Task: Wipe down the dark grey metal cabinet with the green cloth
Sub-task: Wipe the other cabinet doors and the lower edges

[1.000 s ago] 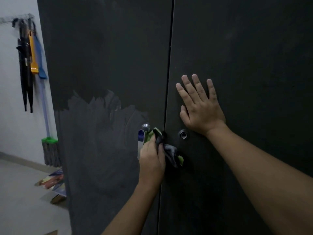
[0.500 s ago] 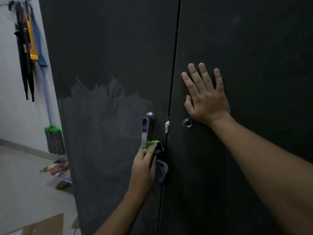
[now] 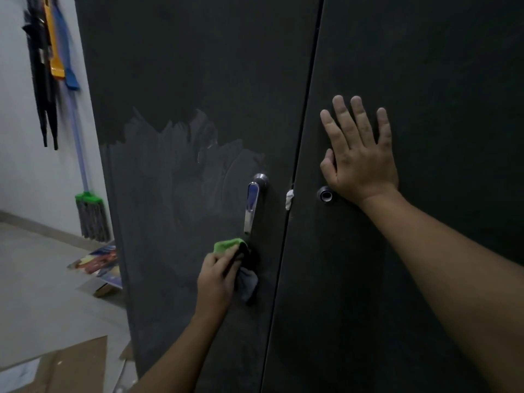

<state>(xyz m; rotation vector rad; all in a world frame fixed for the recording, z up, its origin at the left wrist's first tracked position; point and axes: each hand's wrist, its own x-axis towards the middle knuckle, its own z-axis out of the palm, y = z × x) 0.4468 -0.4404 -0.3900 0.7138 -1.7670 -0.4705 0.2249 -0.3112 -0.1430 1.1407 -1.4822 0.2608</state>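
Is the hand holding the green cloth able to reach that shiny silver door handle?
Probably yes. The left hand with the green cloth sits just below the shiny silver door handle, with nothing between them.

Left hand [image 3: 217, 276] low in the middle, fingers curled round the green cloth [image 3: 226, 245]; right hand [image 3: 358, 154] centre-right, flat, fingers spread, arm outstretched.

cloth [image 3: 228, 245] under handle [image 3: 251, 207], R hand [image 3: 360, 163] beside lock [image 3: 326, 194]
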